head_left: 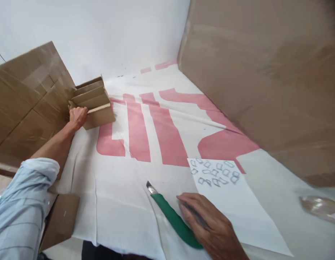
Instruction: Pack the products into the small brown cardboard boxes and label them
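Observation:
My left hand [78,116] reaches far out and is closed on the near left edge of a small open-topped cardboard box [99,116]. Several upright cardboard pieces [88,93] show inside it. My right hand [207,222] is low over the cloth, its fingers curled around a dark thing that is mostly hidden. Just left of this hand lies a utility knife [174,220] with a green handle, its blade end pointing away and to the left. A white paper sheet [237,202] with several small hand-drawn outlines at its far end lies partly beside and beneath the right hand.
White cloth with pink printed shapes [170,133] covers the table. A large taped carton [265,83] rises on the right, another carton [29,104] on the left. A brown cardboard piece [63,218] is by the near left edge. A clear plastic-like item [316,206] lies at right.

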`<action>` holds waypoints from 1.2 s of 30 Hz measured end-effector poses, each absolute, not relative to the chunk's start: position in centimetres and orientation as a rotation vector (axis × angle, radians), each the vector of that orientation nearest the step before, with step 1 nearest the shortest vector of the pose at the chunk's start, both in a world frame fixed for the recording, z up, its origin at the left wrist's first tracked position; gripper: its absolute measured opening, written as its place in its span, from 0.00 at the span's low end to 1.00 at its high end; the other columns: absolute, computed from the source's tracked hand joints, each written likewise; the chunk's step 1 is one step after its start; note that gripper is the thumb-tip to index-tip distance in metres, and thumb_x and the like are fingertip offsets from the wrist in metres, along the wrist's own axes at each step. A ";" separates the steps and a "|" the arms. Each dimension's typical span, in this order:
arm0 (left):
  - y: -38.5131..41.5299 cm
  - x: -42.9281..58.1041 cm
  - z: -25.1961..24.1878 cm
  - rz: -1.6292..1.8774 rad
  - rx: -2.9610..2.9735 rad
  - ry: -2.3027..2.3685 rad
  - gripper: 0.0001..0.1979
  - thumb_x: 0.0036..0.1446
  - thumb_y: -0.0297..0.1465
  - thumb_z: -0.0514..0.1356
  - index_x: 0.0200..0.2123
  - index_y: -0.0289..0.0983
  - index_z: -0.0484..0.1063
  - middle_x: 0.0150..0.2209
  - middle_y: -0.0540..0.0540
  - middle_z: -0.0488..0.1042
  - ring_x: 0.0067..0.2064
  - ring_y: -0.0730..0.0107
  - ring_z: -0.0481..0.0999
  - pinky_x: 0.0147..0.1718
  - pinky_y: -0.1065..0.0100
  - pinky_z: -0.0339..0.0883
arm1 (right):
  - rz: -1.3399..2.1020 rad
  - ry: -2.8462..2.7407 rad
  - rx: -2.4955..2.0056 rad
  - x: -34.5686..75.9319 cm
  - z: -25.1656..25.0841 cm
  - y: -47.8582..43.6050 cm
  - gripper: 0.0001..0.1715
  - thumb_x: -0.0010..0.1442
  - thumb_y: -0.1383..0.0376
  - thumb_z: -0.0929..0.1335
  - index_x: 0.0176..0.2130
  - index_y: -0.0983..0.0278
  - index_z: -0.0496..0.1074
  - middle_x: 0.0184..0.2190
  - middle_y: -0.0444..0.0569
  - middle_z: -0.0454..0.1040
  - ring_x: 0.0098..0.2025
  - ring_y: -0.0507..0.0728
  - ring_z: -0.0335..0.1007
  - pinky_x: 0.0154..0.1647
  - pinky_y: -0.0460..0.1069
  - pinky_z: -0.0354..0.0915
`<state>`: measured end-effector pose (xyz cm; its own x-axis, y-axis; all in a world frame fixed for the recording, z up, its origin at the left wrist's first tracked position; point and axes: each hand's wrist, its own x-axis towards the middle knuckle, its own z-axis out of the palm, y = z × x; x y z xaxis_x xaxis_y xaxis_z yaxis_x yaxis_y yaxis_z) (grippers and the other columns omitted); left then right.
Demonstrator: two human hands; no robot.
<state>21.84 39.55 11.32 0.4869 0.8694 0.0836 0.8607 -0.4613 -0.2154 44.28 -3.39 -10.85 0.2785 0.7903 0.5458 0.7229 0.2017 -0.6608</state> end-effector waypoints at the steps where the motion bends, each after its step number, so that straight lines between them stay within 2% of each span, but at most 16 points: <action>1: 40.4 22.5 11.4 0.050 -2.476 -1.499 0.20 0.79 0.35 0.53 0.57 0.24 0.76 0.56 0.36 0.82 0.59 0.55 0.76 0.61 0.55 0.65 | 0.095 -1.452 -1.541 44.4 -11.0 -3.5 0.12 0.73 0.65 0.68 0.52 0.50 0.76 0.41 0.50 0.83 0.41 0.65 0.84 0.44 0.62 0.81; 4: 43.1 24.8 11.3 0.044 -2.398 -1.591 0.23 0.79 0.35 0.51 0.59 0.20 0.74 0.62 0.32 0.78 0.64 0.52 0.75 0.63 0.57 0.64 | 0.118 -1.458 -1.560 44.6 -11.3 -3.7 0.13 0.72 0.66 0.68 0.52 0.49 0.76 0.41 0.51 0.84 0.41 0.66 0.84 0.43 0.63 0.81; 8: 46.0 27.2 10.7 0.052 -2.308 -1.771 0.21 0.73 0.31 0.58 0.61 0.20 0.74 0.64 0.23 0.75 0.67 0.43 0.74 0.64 0.51 0.63 | 0.133 -1.461 -1.565 44.7 -11.4 -3.5 0.14 0.71 0.67 0.68 0.51 0.50 0.77 0.39 0.50 0.84 0.39 0.66 0.84 0.42 0.64 0.81; 10: 46.0 27.3 10.6 0.021 -2.317 -1.801 0.25 0.71 0.32 0.63 0.63 0.20 0.70 0.67 0.23 0.72 0.69 0.47 0.71 0.68 0.51 0.58 | 0.139 -1.451 -1.562 44.6 -11.1 -3.5 0.13 0.71 0.68 0.68 0.49 0.50 0.77 0.38 0.50 0.84 0.39 0.65 0.84 0.42 0.63 0.80; 13: 43.8 25.8 11.4 -0.076 -2.429 -1.649 0.37 0.69 0.39 0.67 0.67 0.16 0.60 0.71 0.21 0.65 0.70 0.54 0.66 0.71 0.53 0.52 | 0.159 -1.445 -1.568 44.6 -10.5 -3.6 0.09 0.72 0.67 0.68 0.46 0.52 0.77 0.38 0.51 0.83 0.39 0.64 0.83 0.45 0.61 0.80; 14: 42.5 24.8 12.0 -0.083 -2.489 -1.551 0.39 0.70 0.40 0.65 0.67 0.13 0.58 0.72 0.20 0.62 0.71 0.52 0.64 0.71 0.52 0.52 | 0.168 -1.444 -1.574 44.6 -10.3 -3.7 0.08 0.72 0.66 0.68 0.45 0.53 0.77 0.38 0.51 0.83 0.40 0.64 0.83 0.46 0.61 0.80; 17: 37.4 21.0 14.8 0.074 -2.730 -1.170 0.40 0.74 0.40 0.51 0.65 0.01 0.51 0.70 0.19 0.61 0.73 0.35 0.60 0.67 0.48 0.53 | 0.191 -1.427 -1.583 44.6 -10.2 -3.9 0.06 0.72 0.63 0.68 0.42 0.54 0.78 0.39 0.51 0.83 0.40 0.63 0.83 0.47 0.59 0.79; 18: 35.3 19.4 16.0 0.170 -2.810 -1.065 0.41 0.73 0.40 0.52 0.66 0.00 0.50 0.69 0.20 0.61 0.73 0.34 0.60 0.67 0.48 0.53 | 0.184 -1.420 -1.577 44.5 -10.3 -3.9 0.06 0.71 0.62 0.69 0.42 0.54 0.78 0.38 0.51 0.83 0.39 0.63 0.83 0.47 0.59 0.79; 19: 33.1 17.6 17.1 0.273 -2.889 -0.981 0.42 0.72 0.39 0.56 0.67 0.02 0.49 0.70 0.21 0.62 0.73 0.35 0.61 0.67 0.47 0.53 | 0.168 -1.417 -1.566 44.5 -10.4 -3.9 0.06 0.71 0.61 0.69 0.41 0.55 0.78 0.37 0.50 0.83 0.39 0.63 0.83 0.46 0.58 0.79; 21: 28.2 13.8 19.1 0.429 -3.015 -0.988 0.52 0.56 0.37 0.76 0.74 0.24 0.55 0.74 0.27 0.63 0.72 0.52 0.68 0.71 0.53 0.57 | 0.124 -1.421 -1.542 44.4 -10.4 -3.7 0.07 0.70 0.61 0.69 0.39 0.56 0.78 0.36 0.49 0.83 0.38 0.62 0.83 0.44 0.57 0.78; 23: 23.5 9.7 20.3 0.560 -3.081 -1.060 0.60 0.46 0.35 0.81 0.76 0.32 0.56 0.75 0.33 0.65 0.71 0.53 0.69 0.71 0.55 0.59 | 0.080 -1.432 -1.521 44.2 -10.4 -3.6 0.08 0.70 0.60 0.69 0.37 0.57 0.78 0.35 0.49 0.83 0.37 0.61 0.82 0.42 0.56 0.78; 24: 21.4 7.7 20.5 0.629 -3.088 -1.109 0.62 0.43 0.35 0.82 0.76 0.34 0.56 0.74 0.34 0.66 0.71 0.52 0.70 0.70 0.54 0.61 | 0.071 -1.438 -1.515 44.1 -10.4 -3.5 0.09 0.70 0.60 0.69 0.37 0.57 0.78 0.35 0.49 0.83 0.36 0.61 0.82 0.42 0.56 0.78; 27: 16.8 2.5 19.4 0.858 -3.001 -1.202 0.62 0.47 0.36 0.79 0.79 0.41 0.50 0.77 0.34 0.61 0.75 0.43 0.65 0.70 0.48 0.61 | 0.093 -1.457 -1.527 43.9 -10.4 -3.4 0.11 0.69 0.57 0.70 0.35 0.58 0.78 0.34 0.52 0.83 0.34 0.62 0.81 0.39 0.57 0.78; 31: 14.9 -1.5 16.5 0.926 -2.840 -1.204 0.66 0.41 0.37 0.78 0.79 0.39 0.48 0.78 0.27 0.58 0.78 0.31 0.56 0.68 0.43 0.59 | 0.154 -1.486 -1.547 43.9 -11.0 -3.5 0.14 0.69 0.52 0.70 0.36 0.58 0.78 0.35 0.52 0.83 0.36 0.63 0.81 0.42 0.58 0.77; 33: 14.8 -2.3 15.5 0.872 -2.804 -1.207 0.65 0.41 0.36 0.76 0.79 0.37 0.49 0.76 0.25 0.60 0.76 0.30 0.59 0.67 0.43 0.60 | 0.189 -1.507 -1.572 43.8 -11.2 -3.7 0.15 0.68 0.51 0.70 0.38 0.58 0.79 0.36 0.52 0.83 0.36 0.63 0.81 0.43 0.58 0.77; 36: 14.4 -1.8 14.6 0.710 -2.867 -1.185 0.60 0.46 0.39 0.73 0.79 0.38 0.50 0.72 0.27 0.65 0.72 0.34 0.66 0.66 0.44 0.60 | 0.218 -1.561 -1.634 43.4 -11.3 -4.0 0.17 0.66 0.49 0.70 0.41 0.58 0.79 0.37 0.53 0.82 0.38 0.64 0.80 0.45 0.59 0.75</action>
